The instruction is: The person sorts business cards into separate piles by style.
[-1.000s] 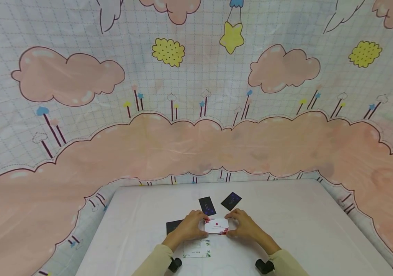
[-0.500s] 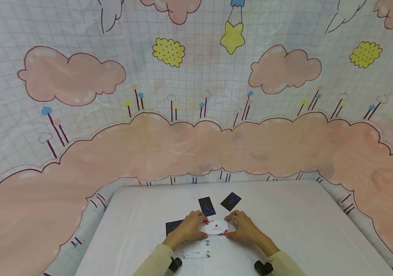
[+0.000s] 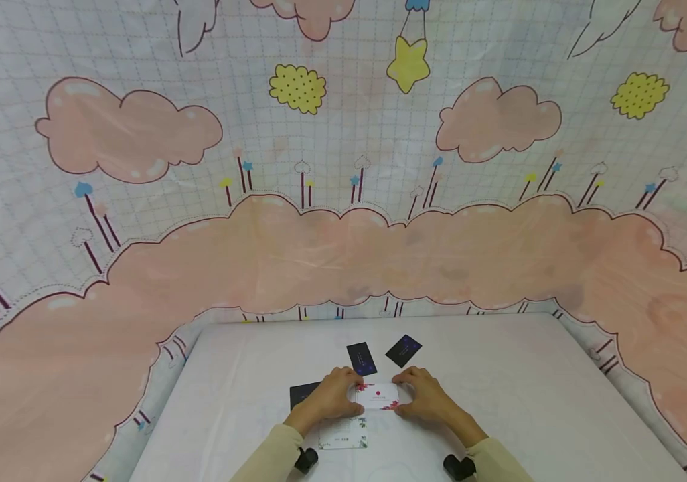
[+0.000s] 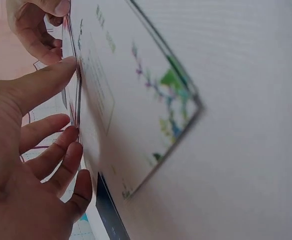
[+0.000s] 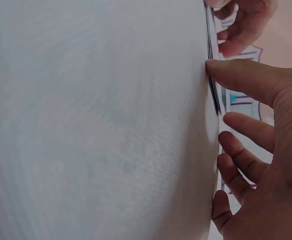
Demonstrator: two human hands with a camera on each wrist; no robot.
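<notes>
A white business card (image 3: pixel 377 396) with red flowers at two corners lies low over the table in the head view. My left hand (image 3: pixel 333 395) pinches its left end, thumb at the near edge and fingers at the far edge. From the other side, my right hand (image 3: pixel 428 396) holds the right end the same way. In the left wrist view a white card with green leaves (image 4: pixel 121 85) lies just on the near side of the left thumb (image 4: pixel 56 75). The right wrist view shows the held card edge-on beside the right thumb (image 5: pixel 230 70).
Two dark cards, one upright (image 3: pixel 361 359) and one turned askew (image 3: pixel 404 351), lie beyond the hands. Another dark card (image 3: pixel 302 393) is partly covered by the left hand. The white tabletop (image 3: pixel 530 402) ends at a patterned backdrop (image 3: pixel 343 254).
The hands and the red-flowered card stay almost in place, with only a tiny shift to the left. The backdrop's slight shift comes with the head camera.
</notes>
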